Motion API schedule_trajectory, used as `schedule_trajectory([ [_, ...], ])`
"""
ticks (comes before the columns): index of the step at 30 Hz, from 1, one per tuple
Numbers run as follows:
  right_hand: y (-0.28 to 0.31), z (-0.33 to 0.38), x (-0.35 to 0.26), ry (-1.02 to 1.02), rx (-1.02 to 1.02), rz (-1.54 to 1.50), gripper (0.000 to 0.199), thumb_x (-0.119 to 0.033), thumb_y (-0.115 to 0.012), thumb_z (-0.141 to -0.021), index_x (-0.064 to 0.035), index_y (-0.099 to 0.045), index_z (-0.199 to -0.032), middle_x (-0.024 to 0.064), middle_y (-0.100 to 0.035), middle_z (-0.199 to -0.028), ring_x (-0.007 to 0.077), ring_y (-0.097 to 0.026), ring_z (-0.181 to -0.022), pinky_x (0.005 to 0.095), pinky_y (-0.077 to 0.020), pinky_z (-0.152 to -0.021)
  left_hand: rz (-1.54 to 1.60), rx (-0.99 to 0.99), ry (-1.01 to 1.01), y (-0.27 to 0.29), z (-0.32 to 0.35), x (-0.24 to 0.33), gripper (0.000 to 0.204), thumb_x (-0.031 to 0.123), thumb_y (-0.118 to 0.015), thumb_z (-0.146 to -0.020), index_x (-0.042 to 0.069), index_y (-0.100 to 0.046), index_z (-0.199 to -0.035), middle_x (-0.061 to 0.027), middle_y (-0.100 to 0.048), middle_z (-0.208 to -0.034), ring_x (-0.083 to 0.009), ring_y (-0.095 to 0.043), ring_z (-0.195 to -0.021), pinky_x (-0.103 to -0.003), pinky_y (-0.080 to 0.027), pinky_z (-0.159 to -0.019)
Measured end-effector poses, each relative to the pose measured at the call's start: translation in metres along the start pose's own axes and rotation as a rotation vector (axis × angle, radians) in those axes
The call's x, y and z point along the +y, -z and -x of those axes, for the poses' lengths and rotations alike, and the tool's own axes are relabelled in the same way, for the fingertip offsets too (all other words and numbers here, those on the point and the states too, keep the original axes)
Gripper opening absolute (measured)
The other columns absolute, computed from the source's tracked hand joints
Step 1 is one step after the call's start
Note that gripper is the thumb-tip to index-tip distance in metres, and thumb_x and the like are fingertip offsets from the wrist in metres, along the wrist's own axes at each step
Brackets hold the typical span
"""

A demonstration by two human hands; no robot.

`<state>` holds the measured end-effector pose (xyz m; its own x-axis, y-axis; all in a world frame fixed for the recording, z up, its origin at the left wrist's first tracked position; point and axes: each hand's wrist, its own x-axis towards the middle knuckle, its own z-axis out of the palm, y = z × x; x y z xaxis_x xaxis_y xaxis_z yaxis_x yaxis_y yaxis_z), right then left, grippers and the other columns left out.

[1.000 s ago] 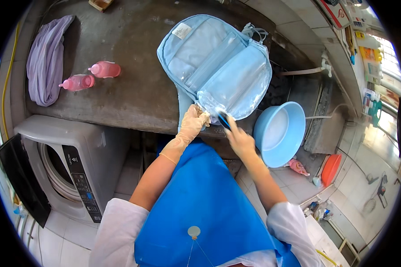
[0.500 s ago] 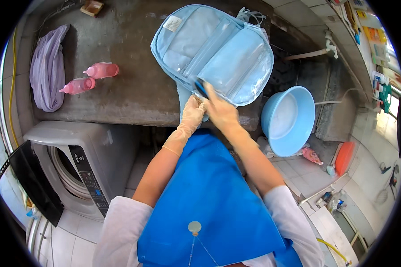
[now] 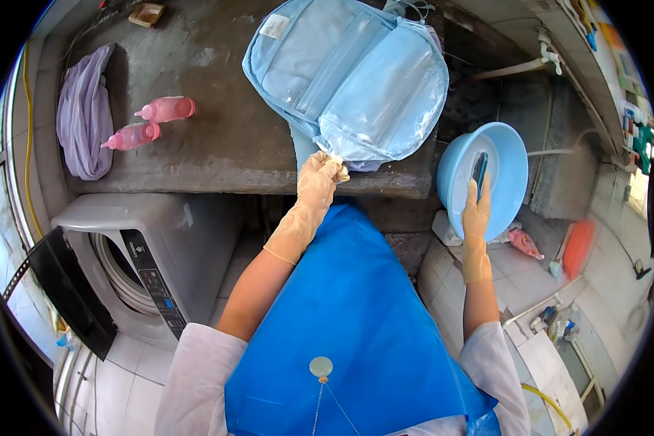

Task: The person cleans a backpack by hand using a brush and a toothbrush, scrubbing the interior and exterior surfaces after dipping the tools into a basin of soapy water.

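Observation:
A light blue backpack point(image 3: 370, 87) lies on the dark stone counter, wet and shiny on its right part. At its near edge my gloved left hand point(image 3: 317, 182) is closed on a pale, bunched piece of it, perhaps a strap end; the fingers partly hide this. To the right, my gloved right hand point(image 3: 475, 218) holds a narrow dark-blue brush-like tool point(image 3: 480, 168) over the light blue basin point(image 3: 514, 156). The tool's working side cannot be made out.
Two pink squeeze bottles point(image 3: 168, 110) lie on the counter point(image 3: 225, 145) near a lilac cloth point(image 3: 84, 116). A small brown box point(image 3: 146, 14) rests farther back. Below left stands a grey washing machine point(image 3: 167, 240), its door point(image 3: 69, 291) swung open. A tap point(image 3: 548, 52) is at the far right.
My right hand has swung right from the backpack's near edge to above the basin, carrying the brush-like tool. My left hand stays by the backpack's edge.

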<state>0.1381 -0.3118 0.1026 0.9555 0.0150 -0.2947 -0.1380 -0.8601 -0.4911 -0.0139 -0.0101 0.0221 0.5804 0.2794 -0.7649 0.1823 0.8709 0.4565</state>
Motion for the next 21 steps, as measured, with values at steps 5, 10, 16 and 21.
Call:
schedule_trajectory([
  [5, -0.016, -0.048, 0.14, -0.381, -0.136, 0.208, 0.063, -0.035, -0.058, -0.095, -0.0191, -0.032, -0.151, 0.0182, -0.064, -0.113, 0.0311, -0.062, -0.088, 0.0395, -0.0499, -0.082, 0.257, -0.155, -0.021, -0.009, 0.002, -0.005, 0.028, 0.012, -0.06, -0.092, -0.005, -0.05, -0.112, -0.0107, -0.056, -0.096, -0.0183, -0.061, -0.08, -0.032, -0.054, -0.071],
  [10, 0.021, -0.042, 0.108, -0.147, -0.535, 0.552, 0.063, -0.034, -0.058, -0.093, -0.0268, -0.032, -0.15, 0.0234, -0.06, -0.123, 0.0356, -0.061, -0.11, 0.0399, -0.0453, -0.094, 0.001, 0.17, 0.008, -0.027, 0.002, 0.026, 0.05, 0.04, -0.06, -0.093, -0.008, -0.053, -0.107, -0.015, -0.061, -0.095, -0.019, -0.062, -0.077, -0.029, -0.052, -0.069],
  [16, 0.065, -0.004, 0.002, 0.049, -0.273, 0.45, 0.052, -0.028, -0.058, -0.094, -0.0172, -0.045, -0.144, 0.0206, -0.06, -0.126, 0.0347, -0.06, -0.113, 0.0386, -0.046, -0.094, -0.026, 0.049, -0.052, -0.01, -0.013, 0.021, 0.031, 0.024, -0.052, -0.099, -0.004, -0.055, -0.111, -0.0131, -0.063, -0.103, -0.0198, -0.063, -0.086, -0.031, -0.052, -0.081],
  [21, -0.005, 0.038, -0.122, 0.241, -0.417, 0.07, 0.053, -0.023, -0.064, -0.093, -0.0096, -0.047, -0.141, 0.0196, -0.058, -0.131, 0.03, -0.057, -0.122, 0.0329, -0.042, -0.1, 0.614, 0.027, -0.081, -0.019, 0.009, 0.012, 0.04, 0.024, -0.059, -0.097, -0.003, -0.048, -0.125, -0.0125, -0.054, -0.126, -0.0233, -0.054, -0.117, -0.035, -0.042, -0.104],
])
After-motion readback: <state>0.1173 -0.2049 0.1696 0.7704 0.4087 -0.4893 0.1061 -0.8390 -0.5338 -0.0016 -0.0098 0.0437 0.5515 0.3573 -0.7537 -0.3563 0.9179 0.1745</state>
